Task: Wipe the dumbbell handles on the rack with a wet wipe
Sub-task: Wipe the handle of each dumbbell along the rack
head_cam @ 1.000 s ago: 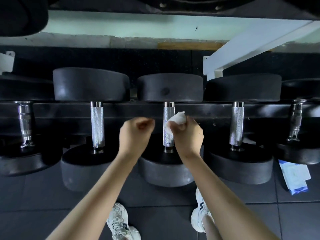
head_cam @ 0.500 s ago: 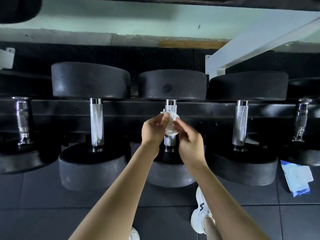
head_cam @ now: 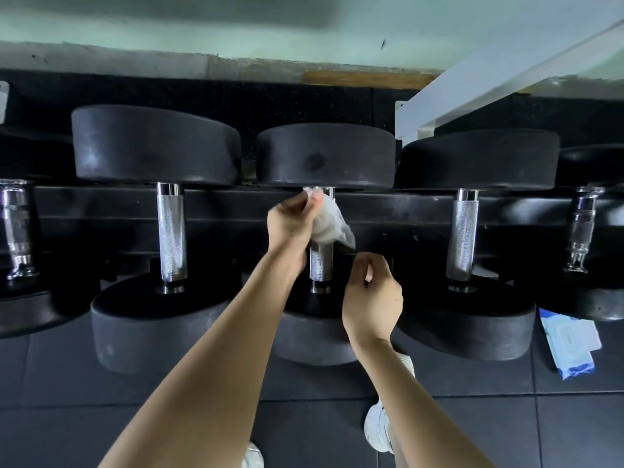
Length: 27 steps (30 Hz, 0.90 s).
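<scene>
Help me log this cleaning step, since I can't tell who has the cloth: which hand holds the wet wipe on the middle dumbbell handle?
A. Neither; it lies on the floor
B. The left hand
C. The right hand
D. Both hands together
B: the left hand pinches the wet wipe against the upper part of the middle dumbbell handle, while the right hand is lower, curled and apart from the wipe.
</scene>
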Each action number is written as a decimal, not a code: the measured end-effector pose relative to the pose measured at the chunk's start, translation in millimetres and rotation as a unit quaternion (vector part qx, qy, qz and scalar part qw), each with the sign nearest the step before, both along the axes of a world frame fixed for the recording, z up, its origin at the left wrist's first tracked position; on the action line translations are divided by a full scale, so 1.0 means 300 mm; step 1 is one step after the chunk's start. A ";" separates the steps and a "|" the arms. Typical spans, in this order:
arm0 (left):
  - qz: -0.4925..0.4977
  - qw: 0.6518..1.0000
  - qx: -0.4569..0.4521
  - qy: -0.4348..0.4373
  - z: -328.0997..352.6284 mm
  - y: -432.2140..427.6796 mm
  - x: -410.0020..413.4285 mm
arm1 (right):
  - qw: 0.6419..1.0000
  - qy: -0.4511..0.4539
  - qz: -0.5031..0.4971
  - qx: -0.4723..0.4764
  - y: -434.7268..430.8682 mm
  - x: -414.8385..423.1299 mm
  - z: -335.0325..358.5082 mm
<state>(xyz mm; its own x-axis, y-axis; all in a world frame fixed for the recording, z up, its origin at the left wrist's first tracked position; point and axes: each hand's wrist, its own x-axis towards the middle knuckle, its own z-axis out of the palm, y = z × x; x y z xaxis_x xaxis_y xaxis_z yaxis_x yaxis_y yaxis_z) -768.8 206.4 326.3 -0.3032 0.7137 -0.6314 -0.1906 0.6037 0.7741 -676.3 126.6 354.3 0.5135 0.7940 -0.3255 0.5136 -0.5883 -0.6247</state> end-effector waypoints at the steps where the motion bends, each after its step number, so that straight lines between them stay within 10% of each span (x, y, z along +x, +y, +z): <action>1: -0.003 1.000 0.006 0.005 -0.006 0.015 -0.005 | 1.000 -0.005 -0.001 0.006 0.001 -0.002 -0.002; 18: -0.198 0.972 0.022 0.128 -0.042 -0.143 -0.045 | 0.999 -0.014 0.041 -0.031 -0.005 0.003 0.012; 27: -0.057 0.997 -0.022 -0.054 -0.025 -0.060 -0.011 | 0.999 -0.019 0.043 -0.013 -0.007 0.006 0.007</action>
